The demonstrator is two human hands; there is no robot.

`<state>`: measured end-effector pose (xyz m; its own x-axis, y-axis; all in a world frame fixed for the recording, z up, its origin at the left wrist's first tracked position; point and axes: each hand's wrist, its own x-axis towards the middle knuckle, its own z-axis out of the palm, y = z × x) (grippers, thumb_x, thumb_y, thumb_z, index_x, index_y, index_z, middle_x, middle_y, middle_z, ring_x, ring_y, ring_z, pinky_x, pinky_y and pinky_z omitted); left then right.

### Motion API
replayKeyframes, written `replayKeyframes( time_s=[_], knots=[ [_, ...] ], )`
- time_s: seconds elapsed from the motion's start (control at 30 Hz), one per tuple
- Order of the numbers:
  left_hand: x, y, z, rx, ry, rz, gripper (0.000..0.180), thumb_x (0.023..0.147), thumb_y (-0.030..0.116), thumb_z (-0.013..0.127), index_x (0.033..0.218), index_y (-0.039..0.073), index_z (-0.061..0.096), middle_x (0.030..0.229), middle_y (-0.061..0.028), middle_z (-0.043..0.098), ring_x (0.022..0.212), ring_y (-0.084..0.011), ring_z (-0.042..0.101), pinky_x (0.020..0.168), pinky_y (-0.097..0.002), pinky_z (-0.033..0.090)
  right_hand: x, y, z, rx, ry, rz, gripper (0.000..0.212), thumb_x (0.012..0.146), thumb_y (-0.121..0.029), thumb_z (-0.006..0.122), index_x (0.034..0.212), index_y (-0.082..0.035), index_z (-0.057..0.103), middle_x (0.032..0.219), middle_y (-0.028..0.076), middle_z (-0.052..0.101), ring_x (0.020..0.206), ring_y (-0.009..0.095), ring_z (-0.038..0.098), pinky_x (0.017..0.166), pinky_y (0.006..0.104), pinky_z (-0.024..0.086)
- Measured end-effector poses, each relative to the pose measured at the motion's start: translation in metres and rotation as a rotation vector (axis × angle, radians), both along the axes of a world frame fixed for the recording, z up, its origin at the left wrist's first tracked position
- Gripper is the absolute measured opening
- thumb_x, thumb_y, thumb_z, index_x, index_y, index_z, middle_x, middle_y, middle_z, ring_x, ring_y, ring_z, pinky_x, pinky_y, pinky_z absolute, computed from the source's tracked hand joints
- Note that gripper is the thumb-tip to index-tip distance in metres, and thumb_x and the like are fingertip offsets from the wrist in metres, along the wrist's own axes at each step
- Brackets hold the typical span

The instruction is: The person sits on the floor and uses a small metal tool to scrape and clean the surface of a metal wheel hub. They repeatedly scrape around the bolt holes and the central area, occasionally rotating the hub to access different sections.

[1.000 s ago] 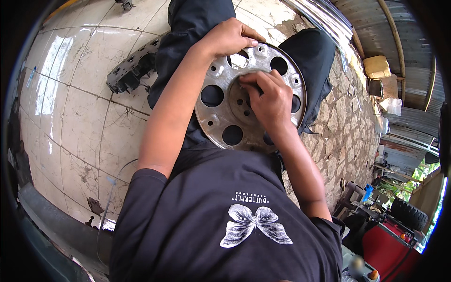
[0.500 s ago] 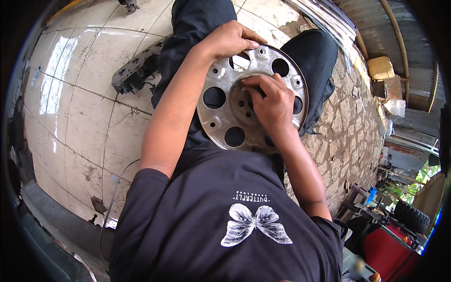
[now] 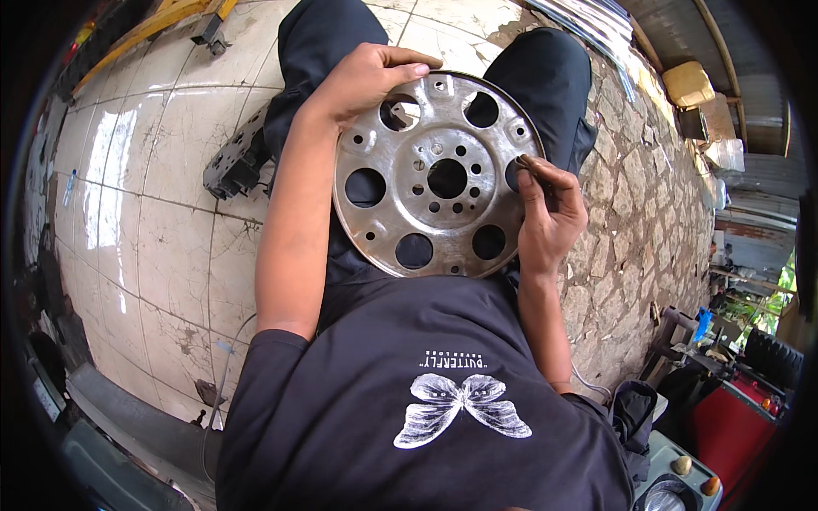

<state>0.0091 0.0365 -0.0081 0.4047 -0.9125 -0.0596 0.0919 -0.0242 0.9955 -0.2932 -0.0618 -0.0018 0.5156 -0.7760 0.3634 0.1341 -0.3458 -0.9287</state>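
A round metal flexplate (image 3: 443, 228) rests tilted across my lap, with large holes around it and a ring of smaller holes about its centre opening. My left hand (image 3: 368, 83) grips its far left rim, thumb and finger along the edge. Over the plate's right edge, my right hand (image 3: 552, 213) is closed in a pinch beside one of the large holes. A small dark bit shows at those fingertips, too small to name.
Pale glossy tiles (image 3: 153, 247) spread to the left, with a dark perforated metal part (image 3: 239, 162) lying by my leg. Rough stone paving (image 3: 626, 221) lies to the right. Beyond it are a yellow jerrycan (image 3: 688, 83) and a red machine (image 3: 733, 434).
My right hand has moved from the flexplate's centre out to its right edge, uncovering the centre opening. The plate and my left hand appear shifted slightly left.
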Motion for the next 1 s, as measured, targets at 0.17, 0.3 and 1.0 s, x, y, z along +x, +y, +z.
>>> replayKeyframes(
  time_s=[0.17,0.3,1.0],
  knots=[
    [0.014,0.015,0.012,-0.207,0.483,-0.249,0.047,0.111,0.008,0.058,0.153,-0.015,0.054,0.138,-0.0243,0.072,0.114,-0.0216,0.079,0.100,-0.0267,0.066,-0.009,0.000,0.001,0.133,-0.138,-0.057,0.016,0.101,0.006,0.077,0.116,0.002,0.071,0.122,0.015,0.078,0.113,0.018,0.075,0.100,0.0305,0.061],
    [0.001,0.024,0.013,-0.372,0.590,-0.301,0.059,0.109,0.019,0.058,0.159,-0.013,0.049,0.146,-0.0287,0.066,0.127,-0.0293,0.074,0.116,-0.0383,0.059,-0.013,0.002,-0.010,0.193,-0.220,-0.102,0.017,0.103,0.005,0.077,0.117,0.001,0.069,0.124,0.016,0.078,0.111,0.017,0.075,0.095,0.0293,0.061],
    [-0.029,0.034,0.006,-0.373,0.702,-0.058,0.064,0.104,0.022,0.056,0.158,-0.011,0.051,0.140,-0.0226,0.070,0.127,-0.0275,0.066,0.115,-0.0409,0.050,0.026,0.010,0.024,-0.556,0.201,0.222,0.025,0.079,-0.002,0.090,0.102,-0.010,0.082,0.108,0.002,0.083,0.099,0.022,0.078,0.088,0.0353,0.059]
  ],
)
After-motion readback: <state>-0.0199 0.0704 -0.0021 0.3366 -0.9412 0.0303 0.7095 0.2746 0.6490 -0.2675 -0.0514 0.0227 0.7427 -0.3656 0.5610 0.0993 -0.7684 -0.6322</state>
